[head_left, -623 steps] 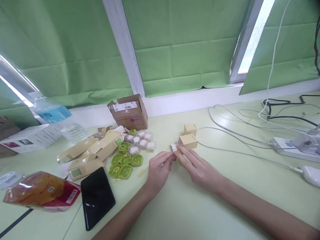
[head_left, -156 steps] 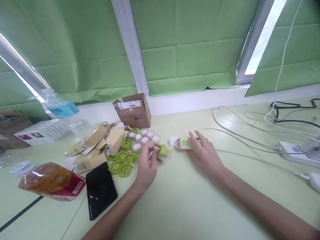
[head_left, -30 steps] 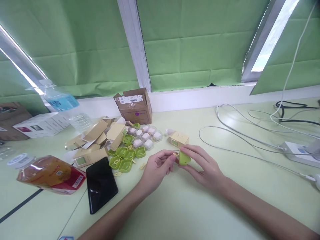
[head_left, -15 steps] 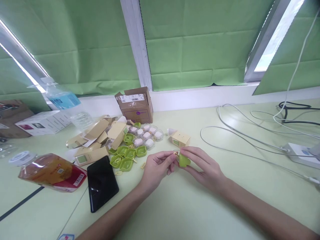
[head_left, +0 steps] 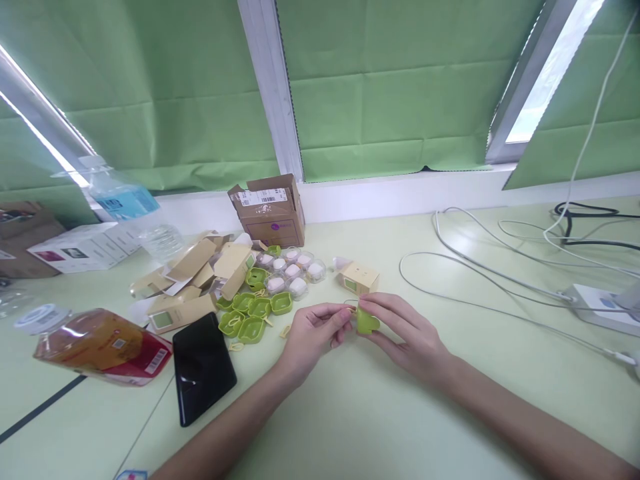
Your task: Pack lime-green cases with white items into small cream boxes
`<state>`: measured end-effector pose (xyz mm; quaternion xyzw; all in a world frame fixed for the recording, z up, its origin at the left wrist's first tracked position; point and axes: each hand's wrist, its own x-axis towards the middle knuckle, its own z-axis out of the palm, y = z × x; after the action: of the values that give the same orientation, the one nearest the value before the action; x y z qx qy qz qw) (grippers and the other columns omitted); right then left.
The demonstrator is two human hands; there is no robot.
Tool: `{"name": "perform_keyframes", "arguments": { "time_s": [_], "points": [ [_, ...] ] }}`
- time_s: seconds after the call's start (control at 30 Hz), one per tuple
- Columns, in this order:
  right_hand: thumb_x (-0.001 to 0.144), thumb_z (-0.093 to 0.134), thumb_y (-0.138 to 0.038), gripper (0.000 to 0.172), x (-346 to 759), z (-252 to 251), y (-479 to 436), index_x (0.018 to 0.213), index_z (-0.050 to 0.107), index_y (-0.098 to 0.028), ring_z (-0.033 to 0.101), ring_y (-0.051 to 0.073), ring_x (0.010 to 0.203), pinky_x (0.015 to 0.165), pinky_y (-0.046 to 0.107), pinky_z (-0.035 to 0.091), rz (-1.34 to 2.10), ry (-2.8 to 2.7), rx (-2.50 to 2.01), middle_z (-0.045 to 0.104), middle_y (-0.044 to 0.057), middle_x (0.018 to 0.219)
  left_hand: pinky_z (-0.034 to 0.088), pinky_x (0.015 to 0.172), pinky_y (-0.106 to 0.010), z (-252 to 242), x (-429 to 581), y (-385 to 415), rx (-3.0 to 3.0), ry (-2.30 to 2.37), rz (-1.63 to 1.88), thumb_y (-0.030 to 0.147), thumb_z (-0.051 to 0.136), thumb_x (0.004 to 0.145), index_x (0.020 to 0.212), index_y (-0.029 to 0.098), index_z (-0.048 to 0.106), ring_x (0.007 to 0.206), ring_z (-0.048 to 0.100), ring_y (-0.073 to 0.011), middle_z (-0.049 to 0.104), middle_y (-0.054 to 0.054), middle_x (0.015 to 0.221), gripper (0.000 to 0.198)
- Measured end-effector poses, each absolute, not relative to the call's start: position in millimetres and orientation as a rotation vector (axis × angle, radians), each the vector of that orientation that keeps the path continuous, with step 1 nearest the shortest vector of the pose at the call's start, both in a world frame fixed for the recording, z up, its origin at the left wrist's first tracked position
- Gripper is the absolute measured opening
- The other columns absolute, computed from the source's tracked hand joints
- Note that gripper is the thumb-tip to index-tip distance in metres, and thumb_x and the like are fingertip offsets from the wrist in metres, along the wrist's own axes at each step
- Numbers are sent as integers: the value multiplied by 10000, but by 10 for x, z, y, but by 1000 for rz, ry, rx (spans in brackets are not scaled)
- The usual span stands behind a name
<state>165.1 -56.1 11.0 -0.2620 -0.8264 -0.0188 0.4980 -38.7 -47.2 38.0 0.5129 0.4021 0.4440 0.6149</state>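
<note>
My right hand (head_left: 407, 333) grips a small green case (head_left: 367, 323) between thumb and fingers, just above the table. My left hand (head_left: 316, 335) is closed in a pinch beside it, on a thin yellowish strap (head_left: 352, 309) that reaches to the case's left side. Left of my hands lie several open green cases (head_left: 251, 329), some with pale yellow loops. Behind those sit clear plastic shells (head_left: 299, 287) with whitish-pink round pieces in them. A small cardboard box (head_left: 359, 278) stands just beyond my right hand.
A black tablet (head_left: 203, 368) and a bottle of reddish drink (head_left: 103, 347) lie at left. Opened cartons (head_left: 186, 309) are piled behind them, near a water bottle (head_left: 135, 210). A brown box (head_left: 275, 217) stands by the wall. White cables (head_left: 480, 267) run to a power strip (head_left: 605, 310) at right.
Both hands stay nearly in place with the green case between them. The case has turned slightly in the fingers, and the strap beside it has shifted a little.
</note>
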Motion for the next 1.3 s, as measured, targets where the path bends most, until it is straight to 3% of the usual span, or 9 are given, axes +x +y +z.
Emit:
{"name": "perform_keyframes", "arguments": {
  "time_s": [0.43,0.77,1.3],
  "points": [
    [969,582,-113,561,1644,111,-576,1500,457,-245,670,264,1172,937,417,621,-15,-2012,-669,674,144,1254,351,476,-238,361,-394,-480,1268,971,1013,503,782,789,679,121,754,514,466,-93,587,-19,571,399],
    [961,587,-79,612,1615,113,-588,1527,423,-244,660,255,1182,944,405,622,-33,-2005,-658,653,153,1261,322,479,-233,297,-397,-502,1298,958,990,480,756,819,654,124,712,530,460,-91,568,-16,590,395],
    [977,565,-83,540,1599,114,-612,1491,463,-216,652,237,1193,971,401,610,-17,-2020,-637,656,161,1258,295,474,-223,207,-390,-539,1358,988,1025,440,724,845,660,123,697,540,455,-92,562,-16,602,368]
  ]
}}
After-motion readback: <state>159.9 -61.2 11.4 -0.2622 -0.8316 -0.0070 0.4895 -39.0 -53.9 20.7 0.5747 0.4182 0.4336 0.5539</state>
